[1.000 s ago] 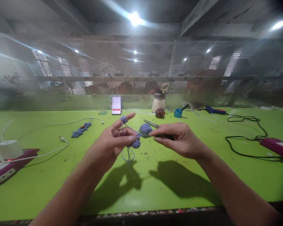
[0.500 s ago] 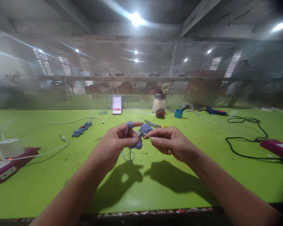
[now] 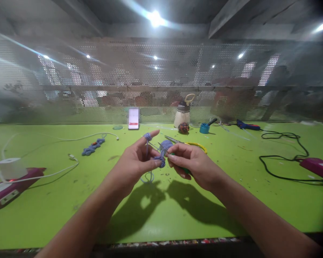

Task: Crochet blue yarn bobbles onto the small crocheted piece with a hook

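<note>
My left hand (image 3: pixel 134 159) pinches a small piece of purple-blue crochet work (image 3: pixel 162 163) between thumb and fingers. Yarn (image 3: pixel 148 136) is wound round its raised index finger and runs down to the piece. In my right hand (image 3: pixel 192 159) is a crochet hook (image 3: pixel 163 147) with a green handle, held in a pinch, its metal tip at the crochet work. Just behind the hands lies a ball of purple yarn (image 3: pixel 167 144), partly hidden. Scissors (image 3: pixel 197 144) with yellow handles rest behind my right hand. A loop of loose yarn (image 3: pixel 147 178) hangs below the left hand.
A blue crocheted strip (image 3: pixel 93 147), a white cable (image 3: pixel 56 174) and a power strip (image 3: pixel 18 186) lie left. At the back stand a phone (image 3: pixel 134 118), a bottle (image 3: pixel 182 116), a dark yarn ball (image 3: pixel 183 128) and a teal pot (image 3: pixel 204 128). A glue gun (image 3: pixel 247 125) lies right.
My right hand has tilted and moved slightly left, showing the hook's green handle and more of the scissors' yellow handles. My left index finger has lifted, with the yarn round it.
</note>
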Demonstrator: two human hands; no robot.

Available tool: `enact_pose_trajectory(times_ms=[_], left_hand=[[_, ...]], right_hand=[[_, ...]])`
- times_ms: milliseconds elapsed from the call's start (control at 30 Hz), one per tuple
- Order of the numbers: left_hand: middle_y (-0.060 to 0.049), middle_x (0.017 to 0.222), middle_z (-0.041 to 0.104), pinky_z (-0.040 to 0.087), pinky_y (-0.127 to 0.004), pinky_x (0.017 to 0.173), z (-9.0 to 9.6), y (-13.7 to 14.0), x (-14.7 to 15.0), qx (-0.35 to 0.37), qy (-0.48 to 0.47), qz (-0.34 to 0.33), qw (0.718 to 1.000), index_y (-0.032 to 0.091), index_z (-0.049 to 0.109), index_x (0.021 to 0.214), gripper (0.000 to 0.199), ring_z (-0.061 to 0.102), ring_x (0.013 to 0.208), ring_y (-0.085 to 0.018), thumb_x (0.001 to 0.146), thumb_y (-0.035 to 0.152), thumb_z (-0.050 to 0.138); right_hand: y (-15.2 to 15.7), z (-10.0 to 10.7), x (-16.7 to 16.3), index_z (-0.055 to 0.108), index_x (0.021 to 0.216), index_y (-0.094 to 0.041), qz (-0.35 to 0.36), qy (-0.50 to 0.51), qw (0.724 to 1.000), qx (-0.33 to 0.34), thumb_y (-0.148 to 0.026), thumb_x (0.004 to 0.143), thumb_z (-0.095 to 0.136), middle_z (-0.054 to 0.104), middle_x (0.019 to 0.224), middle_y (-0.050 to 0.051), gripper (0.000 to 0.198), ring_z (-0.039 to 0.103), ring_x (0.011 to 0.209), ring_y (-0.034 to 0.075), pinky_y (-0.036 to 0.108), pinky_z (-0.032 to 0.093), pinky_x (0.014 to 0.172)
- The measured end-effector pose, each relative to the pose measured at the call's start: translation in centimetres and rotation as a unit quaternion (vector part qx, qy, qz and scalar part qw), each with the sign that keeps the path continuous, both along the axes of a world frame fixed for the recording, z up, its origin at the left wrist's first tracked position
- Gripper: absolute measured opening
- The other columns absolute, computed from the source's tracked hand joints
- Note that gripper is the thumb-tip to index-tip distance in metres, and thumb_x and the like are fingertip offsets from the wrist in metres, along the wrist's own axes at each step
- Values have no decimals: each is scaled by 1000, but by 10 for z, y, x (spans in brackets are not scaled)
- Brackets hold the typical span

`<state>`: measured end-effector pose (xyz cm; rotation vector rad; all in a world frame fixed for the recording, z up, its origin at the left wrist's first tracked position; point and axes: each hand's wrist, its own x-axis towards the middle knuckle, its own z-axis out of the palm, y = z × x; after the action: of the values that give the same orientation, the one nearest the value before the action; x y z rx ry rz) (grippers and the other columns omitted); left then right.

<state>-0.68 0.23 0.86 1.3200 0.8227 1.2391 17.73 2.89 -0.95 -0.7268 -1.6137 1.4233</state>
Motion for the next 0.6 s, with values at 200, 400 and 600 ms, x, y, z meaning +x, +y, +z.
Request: enact_pose_trajectory(times_ms=[200,400,600], left_hand=[[-1,74,64,44,-29,72,-1,3,-2,-22,-6,-16,1000,17,45,143,86,58,72,-15,65,8,80],[1,72,64,43,-28,70,-1,4,-6,-50,-15,-40,998,23,34,149,97,58,68,-13,65,5,78],[0,71,64,43,-30,70,-3,5,-5,-35,16,-38,999,18,46,142,82,59,68,-14,67,7,77]], right_hand=[[-1,1,1,59,97,-17,-39,-77,986,143,-23,88,59,47,60,-7,11,39,44,6,21,34,42],[-1,6,5,63,124,-15,5,-105,984,144,-16,87,55,41,52,-9,38,38,42,7,22,31,43],[3,4,6,71,114,-15,16,-36,997,68,-21,82,65,46,49,-8,33,39,38,5,20,29,38]])
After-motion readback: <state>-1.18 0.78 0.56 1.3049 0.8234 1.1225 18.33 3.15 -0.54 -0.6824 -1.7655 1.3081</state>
